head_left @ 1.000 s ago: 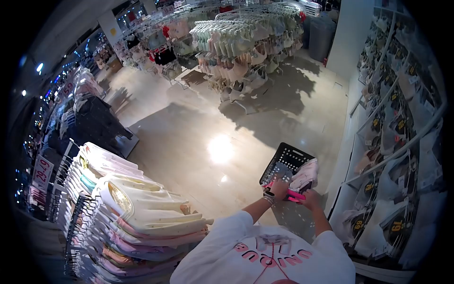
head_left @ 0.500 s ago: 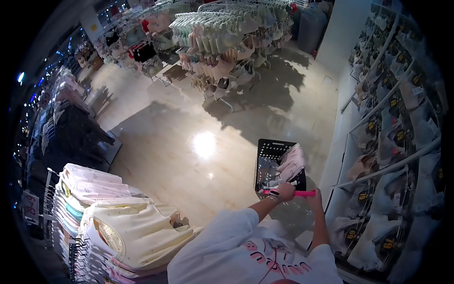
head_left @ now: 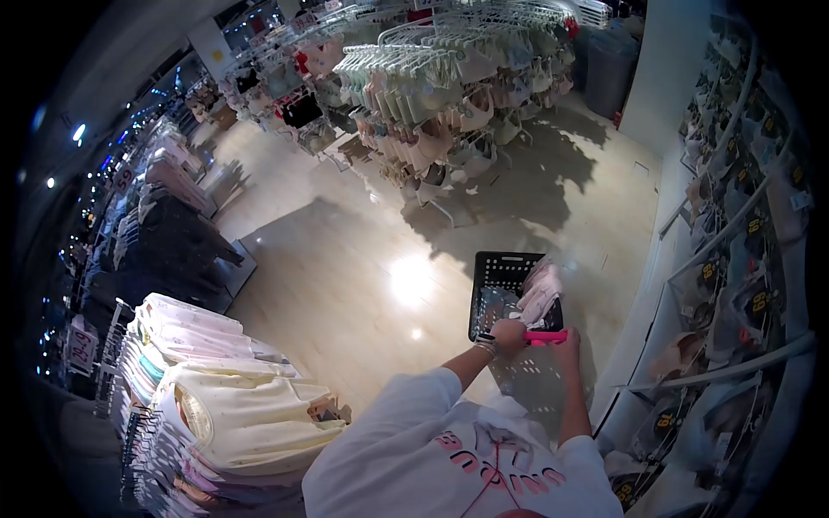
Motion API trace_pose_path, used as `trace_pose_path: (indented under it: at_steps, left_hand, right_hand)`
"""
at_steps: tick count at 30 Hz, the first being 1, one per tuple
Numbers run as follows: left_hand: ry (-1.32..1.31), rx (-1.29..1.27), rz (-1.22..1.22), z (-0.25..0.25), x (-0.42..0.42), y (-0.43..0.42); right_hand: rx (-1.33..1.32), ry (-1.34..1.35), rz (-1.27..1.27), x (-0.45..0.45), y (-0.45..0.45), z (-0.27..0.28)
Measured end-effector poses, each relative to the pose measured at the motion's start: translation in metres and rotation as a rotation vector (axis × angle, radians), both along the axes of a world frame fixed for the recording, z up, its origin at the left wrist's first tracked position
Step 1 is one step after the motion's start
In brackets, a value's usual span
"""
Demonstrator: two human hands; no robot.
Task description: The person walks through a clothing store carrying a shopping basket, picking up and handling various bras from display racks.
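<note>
A black perforated shopping basket (head_left: 474, 298) hangs in front of me, with pale pink clothing (head_left: 541, 289) at its right side. Clear-looking packaging (head_left: 498, 304) sits beside the clothing inside. My left hand (head_left: 509, 335) is closed around the left part of the basket's pink handle (head_left: 546, 337). At the handle's right end, my right hand (head_left: 567, 347) is closed on it too, its fingers partly hidden. The left wrist carries a dark band.
Pale tops (head_left: 250, 414) hang on a rack at the near left, dark garments (head_left: 177, 250) beyond it. A round rack of bras (head_left: 449, 95) stands ahead. More bras (head_left: 751, 302) line the right wall. A grey bin (head_left: 610, 73) stands at the back right.
The surroundings have shifted rightward in my view, while the basket stays in front of me. Both hands appear slightly higher in view and keep hold of the handle.
</note>
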State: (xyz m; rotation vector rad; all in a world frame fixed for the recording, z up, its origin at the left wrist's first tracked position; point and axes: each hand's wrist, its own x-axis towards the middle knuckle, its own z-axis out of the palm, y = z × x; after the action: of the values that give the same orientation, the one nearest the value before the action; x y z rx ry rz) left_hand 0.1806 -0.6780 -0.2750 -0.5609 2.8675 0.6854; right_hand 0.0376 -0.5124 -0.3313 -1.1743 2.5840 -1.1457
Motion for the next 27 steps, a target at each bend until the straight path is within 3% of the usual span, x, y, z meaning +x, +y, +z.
trace_pose_path:
  at_steps: [2, 5, 11, 18, 27]
  left_hand:
    - [-0.017, -0.039, 0.036, -0.021, -0.016, -0.014]
    - [-0.043, -0.099, 0.163, -0.014, -0.033, -0.032]
    - [-0.066, -0.149, 0.193, -0.016, -0.062, -0.074]
    - [-0.078, -0.151, 0.164, -0.016, -0.097, -0.117]
    - [-0.068, -0.142, 0.107, -0.009, -0.147, -0.183]
  right_hand:
    - [-0.05, 0.022, 0.018, -0.009, -0.014, 0.001]
    - [-0.042, -0.023, 0.038, -0.02, -0.04, 0.014]
    - [-0.015, -0.086, 0.101, -0.05, -0.076, 0.018]
    - [-0.12, -0.059, 0.051, -0.082, -0.12, -0.014]
    - [-0.087, -0.029, 0.016, -0.118, -0.176, 0.008]
